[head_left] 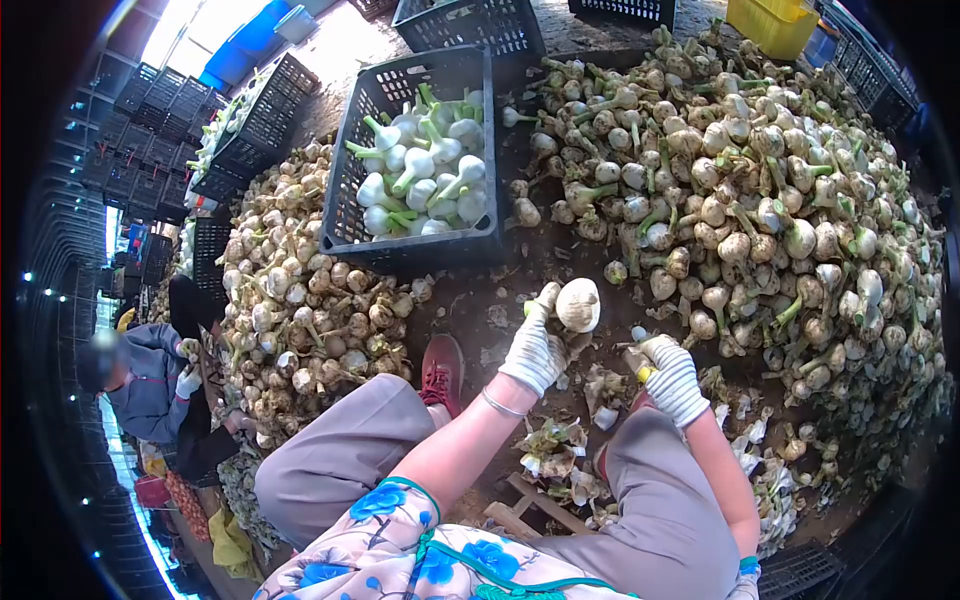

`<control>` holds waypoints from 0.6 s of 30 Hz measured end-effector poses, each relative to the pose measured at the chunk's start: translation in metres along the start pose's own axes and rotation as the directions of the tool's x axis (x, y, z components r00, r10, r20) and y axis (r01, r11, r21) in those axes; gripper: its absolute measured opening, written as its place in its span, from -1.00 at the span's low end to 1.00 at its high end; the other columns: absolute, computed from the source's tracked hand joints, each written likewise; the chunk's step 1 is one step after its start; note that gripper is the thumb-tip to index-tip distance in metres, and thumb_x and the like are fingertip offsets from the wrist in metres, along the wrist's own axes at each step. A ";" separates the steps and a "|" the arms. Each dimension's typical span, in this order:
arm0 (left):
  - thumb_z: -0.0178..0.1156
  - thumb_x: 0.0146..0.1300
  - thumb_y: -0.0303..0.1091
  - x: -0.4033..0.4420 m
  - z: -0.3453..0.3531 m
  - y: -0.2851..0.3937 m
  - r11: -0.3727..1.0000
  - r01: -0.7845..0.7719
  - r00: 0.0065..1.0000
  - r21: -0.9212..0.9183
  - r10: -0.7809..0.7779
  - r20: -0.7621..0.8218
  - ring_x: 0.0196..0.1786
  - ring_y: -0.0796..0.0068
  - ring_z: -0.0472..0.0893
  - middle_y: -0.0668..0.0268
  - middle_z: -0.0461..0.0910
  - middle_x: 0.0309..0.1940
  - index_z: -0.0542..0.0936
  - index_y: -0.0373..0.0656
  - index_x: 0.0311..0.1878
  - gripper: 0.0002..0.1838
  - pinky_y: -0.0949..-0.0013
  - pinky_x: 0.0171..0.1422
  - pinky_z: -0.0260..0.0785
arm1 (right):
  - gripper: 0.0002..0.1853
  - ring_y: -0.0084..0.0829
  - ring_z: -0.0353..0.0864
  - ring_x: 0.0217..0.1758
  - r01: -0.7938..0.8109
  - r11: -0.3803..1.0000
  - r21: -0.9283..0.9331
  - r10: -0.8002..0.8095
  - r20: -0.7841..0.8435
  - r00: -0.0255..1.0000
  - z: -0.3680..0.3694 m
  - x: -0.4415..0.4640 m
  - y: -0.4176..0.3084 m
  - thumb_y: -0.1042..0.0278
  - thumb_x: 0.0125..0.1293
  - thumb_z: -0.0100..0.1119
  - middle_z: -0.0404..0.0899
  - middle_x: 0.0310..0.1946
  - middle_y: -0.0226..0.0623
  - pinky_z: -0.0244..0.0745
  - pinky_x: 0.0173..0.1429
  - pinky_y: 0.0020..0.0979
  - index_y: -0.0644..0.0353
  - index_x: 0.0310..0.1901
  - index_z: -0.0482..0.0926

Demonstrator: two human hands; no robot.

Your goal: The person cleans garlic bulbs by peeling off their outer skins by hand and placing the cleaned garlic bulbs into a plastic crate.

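Observation:
My left hand (534,345), in a white striped glove, is closed on a garlic bulb (578,305) that shows a pale, mostly clean surface. To its right, my right hand (670,378), gloved the same way, is wrapped round a small tool with a yellow part (644,374); the tool's blade cannot be made out. The two hands are apart, above the dirt floor between my knees. Beyond my left hand stands a black crate (411,248) holding cleaned white garlic bulbs (440,150) with green stems.
A large heap of unpeeled garlic (740,190) rises at the right, a smaller heap (310,310) at the left. Garlic scraps (552,447) lie between my feet. A co-worker (150,380) sits far left. More crates (470,28) and a yellow container (770,28) stand behind.

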State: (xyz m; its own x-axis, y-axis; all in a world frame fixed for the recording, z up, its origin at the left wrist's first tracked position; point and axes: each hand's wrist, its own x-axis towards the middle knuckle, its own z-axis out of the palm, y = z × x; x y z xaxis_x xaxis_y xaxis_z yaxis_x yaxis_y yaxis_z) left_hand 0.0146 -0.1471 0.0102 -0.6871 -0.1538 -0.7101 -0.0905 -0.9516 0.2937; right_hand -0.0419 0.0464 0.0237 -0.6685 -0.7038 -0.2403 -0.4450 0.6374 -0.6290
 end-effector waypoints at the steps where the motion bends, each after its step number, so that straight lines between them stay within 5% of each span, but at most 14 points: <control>1: 0.18 0.13 -0.01 0.003 -0.006 -0.002 1.000 0.003 0.999 0.019 -0.002 -0.039 -0.29 0.43 0.58 0.37 0.57 -0.31 0.50 0.03 -0.18 -0.69 0.37 -0.30 0.47 | -0.81 -0.23 0.56 -0.30 0.174 0.944 0.279 -0.095 -0.273 0.957 0.003 -0.001 0.001 0.42 0.12 0.14 0.57 -0.33 -0.12 0.45 -0.16 -0.34 0.23 -0.20 0.56; 3: 0.22 0.09 -0.01 -0.001 -0.006 -0.005 0.997 -0.012 1.000 0.078 0.012 -0.004 -0.37 0.50 0.57 0.39 0.57 -0.38 0.52 0.02 -0.22 -0.70 0.42 -0.40 0.42 | -0.75 -0.32 0.57 -0.32 0.145 0.920 0.363 -0.044 -0.274 0.961 -0.003 -0.002 -0.016 0.52 0.12 0.13 0.57 -0.33 -0.15 0.45 -0.16 -0.43 0.26 -0.11 0.54; 7: 0.29 0.05 -0.09 -0.016 0.008 -0.014 0.903 -0.176 0.929 0.393 0.285 -0.237 -0.47 0.68 0.48 0.46 0.54 -0.47 0.52 -0.05 -0.34 -0.73 0.53 -0.41 0.36 | -0.61 -0.37 0.57 -0.27 0.106 0.825 0.554 0.033 -0.235 0.971 -0.008 -0.003 -0.038 0.39 0.13 0.19 0.57 -0.26 -0.13 0.45 -0.12 -0.49 0.34 0.00 0.45; 9: 0.26 0.09 -0.14 -0.022 0.004 -0.021 0.717 -0.313 0.889 0.622 0.453 -0.075 -0.45 0.62 0.51 0.36 0.53 -0.45 0.50 -0.15 -0.30 -0.72 0.54 -0.37 0.39 | -0.55 -0.39 0.58 -0.20 0.016 0.946 0.325 0.042 -0.171 0.984 -0.023 0.000 -0.053 0.36 0.11 0.22 0.57 -0.21 -0.13 0.46 -0.08 -0.49 0.34 0.04 0.42; 11: 0.27 0.09 -0.20 -0.023 0.001 -0.032 0.594 -0.482 0.825 0.644 0.555 0.105 -0.50 0.70 0.48 0.42 0.52 -0.55 0.51 -0.12 -0.40 -0.78 0.57 -0.46 0.35 | -0.53 -0.40 0.57 -0.17 -0.006 0.964 0.266 0.039 -0.119 0.992 -0.013 0.003 -0.044 0.35 0.10 0.21 0.56 -0.17 -0.12 0.45 -0.05 -0.48 0.33 0.05 0.41; 13: 0.26 0.11 -0.22 -0.025 -0.001 -0.031 0.549 -0.472 0.834 0.689 0.532 0.148 -0.51 0.72 0.46 0.44 0.51 -0.55 0.51 -0.11 -0.44 -0.80 0.57 -0.49 0.33 | -0.57 -0.39 0.58 -0.19 0.155 0.867 0.474 -0.072 -0.187 0.980 0.001 0.003 -0.029 0.37 0.14 0.16 0.56 -0.17 -0.11 0.46 -0.07 -0.47 0.32 0.05 0.41; 14: 0.29 0.08 -0.26 -0.028 0.004 -0.025 0.674 -0.392 0.882 0.626 0.469 0.047 -0.52 0.76 0.42 0.50 0.49 -0.57 0.48 -0.09 -0.49 -0.80 0.60 -0.47 0.30 | -0.61 -0.40 0.57 -0.19 0.167 0.879 0.447 -0.108 -0.155 0.982 0.002 0.006 -0.021 0.39 0.19 0.11 0.56 -0.17 -0.13 0.46 -0.07 -0.46 0.31 0.05 0.42; 15: 0.32 0.06 -0.30 -0.031 0.010 -0.020 0.782 -0.303 0.921 0.544 0.388 -0.045 -0.54 0.81 0.37 0.55 0.46 -0.59 0.46 -0.08 -0.55 -0.78 0.63 -0.45 0.27 | -0.61 -0.40 0.57 -0.19 0.166 0.881 0.444 -0.107 -0.155 0.982 0.001 0.004 -0.016 0.39 0.19 0.11 0.56 -0.17 -0.13 0.46 -0.07 -0.46 0.31 0.05 0.42; 18: 0.32 0.06 -0.30 -0.024 0.011 -0.018 0.706 -0.357 0.887 0.611 0.461 -0.015 -0.55 0.82 0.34 0.56 0.44 -0.61 0.44 -0.06 -0.59 -0.75 0.63 -0.47 0.24 | -0.64 -0.44 0.55 -0.24 0.024 0.813 0.581 0.051 -0.113 0.992 0.003 0.002 -0.011 0.41 0.20 0.08 0.56 -0.21 -0.16 0.45 -0.09 -0.49 0.29 0.05 0.43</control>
State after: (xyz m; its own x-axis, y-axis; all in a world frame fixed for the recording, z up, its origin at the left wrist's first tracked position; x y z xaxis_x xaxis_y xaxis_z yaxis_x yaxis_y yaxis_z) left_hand 0.0248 -0.1232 0.0290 -0.6403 -0.5793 -0.5045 -0.2597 -0.4548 0.8519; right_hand -0.0366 0.0373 0.0281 -0.7533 -0.6305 -0.1869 -0.0321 0.3191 -0.9472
